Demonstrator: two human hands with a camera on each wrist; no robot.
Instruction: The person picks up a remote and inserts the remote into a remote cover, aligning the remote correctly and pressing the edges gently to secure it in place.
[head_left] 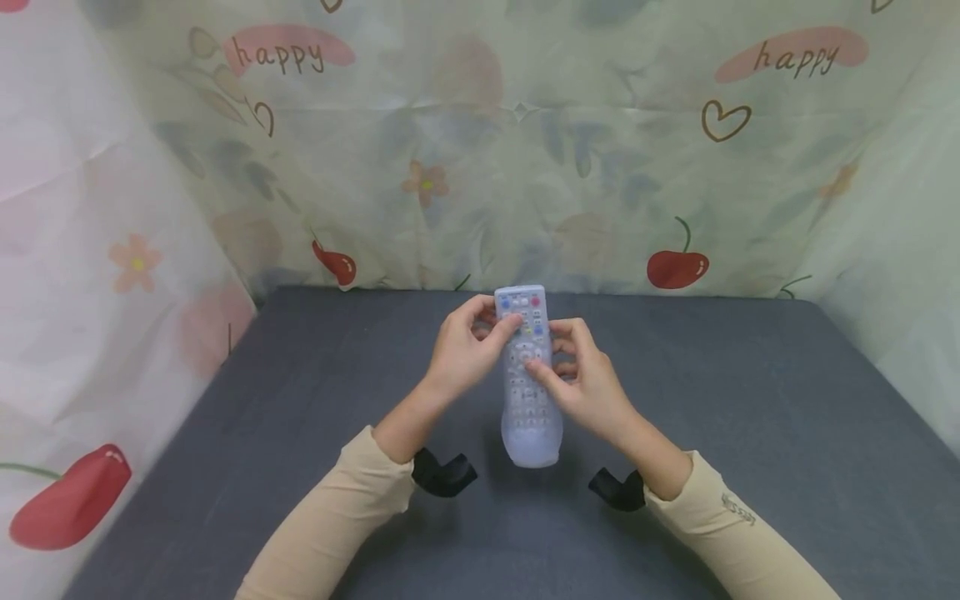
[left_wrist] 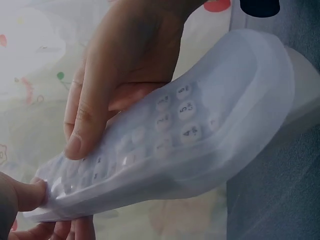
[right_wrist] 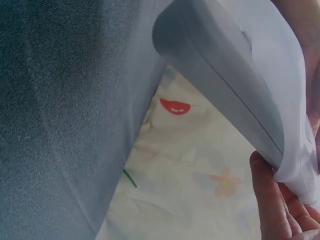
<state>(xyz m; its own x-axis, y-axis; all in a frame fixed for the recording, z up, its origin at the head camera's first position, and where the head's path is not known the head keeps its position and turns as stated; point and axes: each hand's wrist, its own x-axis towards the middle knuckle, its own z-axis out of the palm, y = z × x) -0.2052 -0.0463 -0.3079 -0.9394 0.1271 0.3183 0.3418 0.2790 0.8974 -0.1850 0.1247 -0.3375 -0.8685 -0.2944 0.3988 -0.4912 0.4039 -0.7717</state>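
From here I see the left hand (head_left: 461, 352) pinching the remote control (right_wrist: 210, 60) near its top, and the right hand (head_left: 592, 385) pinching its other edge, lower, so nearer its bottom end. The remote's long axis runs lengthwise between both hands. Its translucent cover (head_left: 532, 446) lies over its keys; at its bottom end, the grey back stands out from this cover. Below the remote is the table (head_left: 300, 417); behind it, the curtain (head_left: 517, 192).
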